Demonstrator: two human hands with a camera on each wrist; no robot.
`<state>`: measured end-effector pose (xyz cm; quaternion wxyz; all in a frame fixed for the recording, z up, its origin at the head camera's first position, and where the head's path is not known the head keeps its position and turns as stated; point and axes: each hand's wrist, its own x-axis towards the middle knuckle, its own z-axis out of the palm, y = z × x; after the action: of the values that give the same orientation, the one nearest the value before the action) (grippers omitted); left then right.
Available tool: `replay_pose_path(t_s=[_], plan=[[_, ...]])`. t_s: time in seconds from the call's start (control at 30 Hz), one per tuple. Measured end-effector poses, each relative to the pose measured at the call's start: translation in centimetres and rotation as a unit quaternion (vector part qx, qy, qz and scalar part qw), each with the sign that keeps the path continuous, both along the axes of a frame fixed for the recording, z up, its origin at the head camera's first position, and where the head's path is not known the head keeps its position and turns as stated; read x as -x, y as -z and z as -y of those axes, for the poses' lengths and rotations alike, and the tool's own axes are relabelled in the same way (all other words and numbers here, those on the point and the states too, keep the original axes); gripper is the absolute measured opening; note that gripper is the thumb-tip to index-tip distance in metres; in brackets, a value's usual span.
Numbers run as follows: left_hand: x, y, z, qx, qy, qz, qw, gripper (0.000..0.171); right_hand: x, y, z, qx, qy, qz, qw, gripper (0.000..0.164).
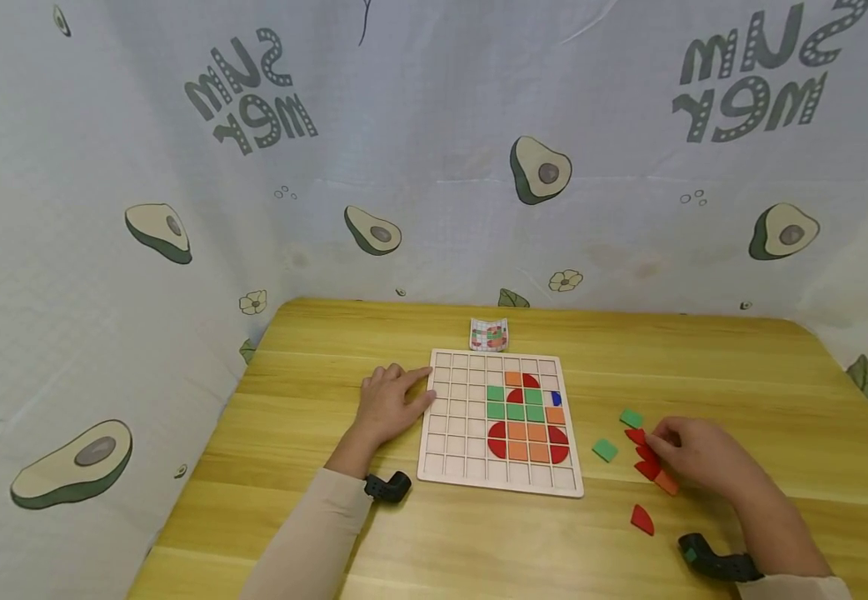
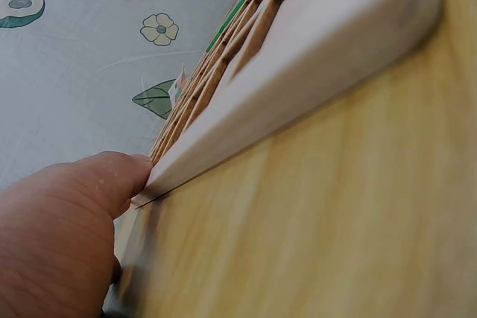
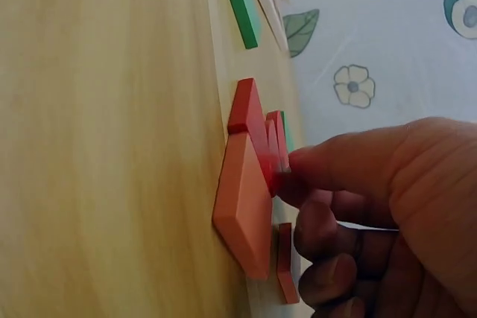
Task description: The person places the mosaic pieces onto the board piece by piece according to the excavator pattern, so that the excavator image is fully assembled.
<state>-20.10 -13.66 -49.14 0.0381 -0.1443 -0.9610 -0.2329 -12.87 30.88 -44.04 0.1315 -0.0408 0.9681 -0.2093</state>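
Observation:
A pale wooden grid board [image 1: 456, 467] lies on the table, with green, orange, red and blue pieces set in its right half. My left hand [image 1: 391, 403] rests at its left edge, thumb and forefinger spread and touching the rim. In the left wrist view the thumb [image 2: 112, 176] lies against the board's edge [image 2: 298, 94]. To the right of the board, my right hand [image 1: 704, 454] pinches a red quarter-circle piece [image 1: 636, 436] at a small cluster. The right wrist view shows the fingertips blurred around it, beside another red piece [image 3: 247, 109] and an orange square [image 3: 244, 210].
Behind the board stands a small curved pattern card [image 1: 489, 335]. Loose green squares lie near the right hand, one [image 1: 605, 450] closer to the board and one [image 1: 631, 418] farther back. A separate red quarter-circle [image 1: 641, 519] lies nearer the front. A printed curtain [image 1: 434, 167] hangs behind the table.

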Motion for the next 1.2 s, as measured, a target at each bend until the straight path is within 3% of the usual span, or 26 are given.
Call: replay_pose_path(t_s=[0.27, 0.5, 0.9, 1.2], plan=[[-0.2, -0.4, 0.0, 0.0, -0.002, 0.004, 1.0, 0.049, 0.1, -0.3, 1.2, 0.036, -0.016, 0.022, 0.999, 0.016], [-0.2, -0.3, 0.0, -0.002, -0.004, 0.003, 1.0, 0.048, 0.7, -0.4, 2.3, 0.014, -0.024, 0.006, 1.0, 0.037], [0.0, -0.4, 0.0, -0.003, 0.0, 0.004, 1.0, 0.049, 1.7, -0.3, 3.1, 0.001, -0.053, -0.008, 0.999, 0.032], [0.0, 0.0, 0.0, 0.002, -0.002, 0.001, 1.0, 0.049, 3.3, -1.5, 7.1, 0.039, -0.068, -0.036, 0.996, 0.031]])
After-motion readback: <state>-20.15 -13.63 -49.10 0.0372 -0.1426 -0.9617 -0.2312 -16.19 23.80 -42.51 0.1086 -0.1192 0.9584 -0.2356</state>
